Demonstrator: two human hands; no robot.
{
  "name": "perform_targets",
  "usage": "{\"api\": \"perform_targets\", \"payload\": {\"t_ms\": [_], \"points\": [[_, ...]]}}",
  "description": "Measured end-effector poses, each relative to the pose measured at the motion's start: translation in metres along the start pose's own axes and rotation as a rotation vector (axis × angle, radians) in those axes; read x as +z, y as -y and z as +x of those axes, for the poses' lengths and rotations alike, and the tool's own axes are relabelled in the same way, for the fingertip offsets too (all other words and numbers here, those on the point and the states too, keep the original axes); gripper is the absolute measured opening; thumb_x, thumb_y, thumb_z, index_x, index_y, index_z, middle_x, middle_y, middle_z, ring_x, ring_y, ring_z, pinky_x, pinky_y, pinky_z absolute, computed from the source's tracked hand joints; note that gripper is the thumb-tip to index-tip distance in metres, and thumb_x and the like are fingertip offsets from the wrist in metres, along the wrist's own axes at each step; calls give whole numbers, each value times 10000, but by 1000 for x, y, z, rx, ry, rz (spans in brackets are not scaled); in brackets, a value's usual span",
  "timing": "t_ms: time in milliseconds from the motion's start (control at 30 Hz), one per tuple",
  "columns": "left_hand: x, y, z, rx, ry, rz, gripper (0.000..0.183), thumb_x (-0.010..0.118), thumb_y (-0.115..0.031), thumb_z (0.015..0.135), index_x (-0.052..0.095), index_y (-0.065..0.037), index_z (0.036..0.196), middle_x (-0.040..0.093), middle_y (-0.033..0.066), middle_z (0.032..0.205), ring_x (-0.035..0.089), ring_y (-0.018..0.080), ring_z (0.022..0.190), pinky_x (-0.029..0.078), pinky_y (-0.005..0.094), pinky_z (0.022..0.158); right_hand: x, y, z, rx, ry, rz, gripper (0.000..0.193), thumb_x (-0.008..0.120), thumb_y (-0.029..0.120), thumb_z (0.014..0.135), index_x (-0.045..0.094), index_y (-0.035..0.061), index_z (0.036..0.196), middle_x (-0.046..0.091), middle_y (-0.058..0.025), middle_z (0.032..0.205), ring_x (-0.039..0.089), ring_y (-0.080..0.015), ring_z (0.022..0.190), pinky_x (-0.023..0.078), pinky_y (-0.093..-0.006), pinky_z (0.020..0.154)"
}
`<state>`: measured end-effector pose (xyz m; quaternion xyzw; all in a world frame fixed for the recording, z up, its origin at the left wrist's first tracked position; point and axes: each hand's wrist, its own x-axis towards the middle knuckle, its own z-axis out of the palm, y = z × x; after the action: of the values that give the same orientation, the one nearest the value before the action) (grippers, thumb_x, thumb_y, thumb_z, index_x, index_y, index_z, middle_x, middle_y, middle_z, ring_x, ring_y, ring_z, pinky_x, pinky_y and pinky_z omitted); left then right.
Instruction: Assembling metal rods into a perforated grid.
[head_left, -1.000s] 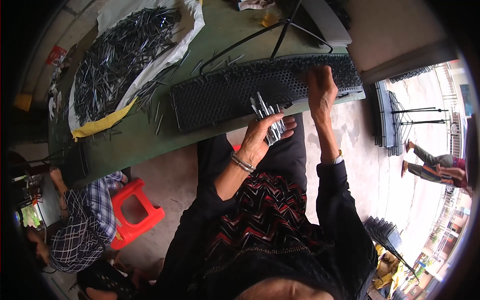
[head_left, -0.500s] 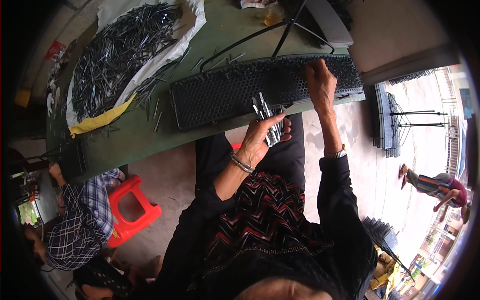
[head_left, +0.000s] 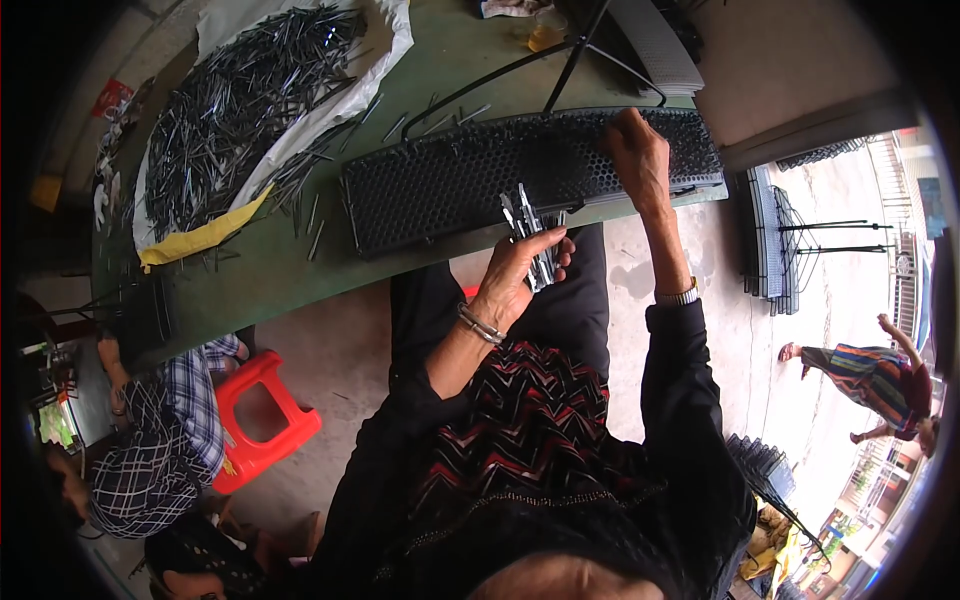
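Observation:
A bundle of thin, pointed silvery metal pieces [head_left: 525,212] is gripped in my left hand [head_left: 512,272], near the front edge of the green table [head_left: 270,295]. Beyond it lies a long black perforated rack [head_left: 440,195] with round holes and thin black rods rising from its far side. Small dark pieces stand in many of its holes toward the far and right parts. My right hand [head_left: 642,165] is over the rack's right part, fingers pinched together and pointing down. Whatever those fingertips hold is hidden behind the hand.
On the table's left, a large heap of similar metal pieces [head_left: 250,110] fills a white sack [head_left: 395,35], with loose ones beside it. A cup [head_left: 546,38] stands at the back. A red stool [head_left: 300,430] and a seated person are lower left; stacked racks [head_left: 768,240] stand right.
My right hand has shifted slightly left and away from me over the rack. The left hand, with its bundle, has barely moved. A person at far right has walked a little.

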<state>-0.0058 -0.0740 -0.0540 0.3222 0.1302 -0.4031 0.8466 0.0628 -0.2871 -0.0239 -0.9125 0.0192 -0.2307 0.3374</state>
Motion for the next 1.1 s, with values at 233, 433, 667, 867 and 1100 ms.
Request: {"api": "perform_targets", "payload": {"t_ms": [233, 433, 667, 867, 1100], "points": [[1, 0, -4, -8, -11, -1, 138, 674, -124, 828, 628, -28, 915, 643, 82, 791, 621, 153, 673, 507, 272, 546, -5, 6, 5, 29, 62, -18, 69, 577, 73, 863, 568, 7, 882, 635, -114, 714, 635, -140, 657, 490, -273, 600], [2, 3, -3, -4, -9, 17, 132, 674, -117, 826, 630, -33, 918, 642, 79, 790, 621, 152, 672, 504, 266, 541, -2, -2, 2, -17, 74, 48, 67, 574, 46, 830, 558, 26, 892, 603, -155, 740, 614, -324, 690, 477, -374, 627], [1, 2, -4, 15, -17, -17, 146, 672, -115, 824, 630, -23, 930, 646, 86, 798, 621, 163, 690, 496, 276, 543, 8, 3, -5, -120, 6, -190, 74, 607, 124, 843, 606, 81, 904, 546, -142, 938, 583, -346, 841, 479, -406, 700], [6, -1, -7, 29, -19, -32, 147, 675, -119, 808, 629, -23, 910, 663, 89, 781, 638, 161, 664, 493, 265, 519, 12, 7, -11, -90, -93, -296, 105, 616, 182, 847, 631, 109, 922, 555, -106, 941, 588, -313, 851, 479, -397, 689], [3, -1, -4, 36, -16, -19, 155, 674, -111, 808, 635, -11, 919, 668, 96, 783, 646, 168, 677, 494, 262, 515, 5, 12, -21, -19, -103, -441, 133, 629, 236, 826, 652, 129, 903, 560, -100, 945, 583, -297, 871, 478, -400, 700]]}}
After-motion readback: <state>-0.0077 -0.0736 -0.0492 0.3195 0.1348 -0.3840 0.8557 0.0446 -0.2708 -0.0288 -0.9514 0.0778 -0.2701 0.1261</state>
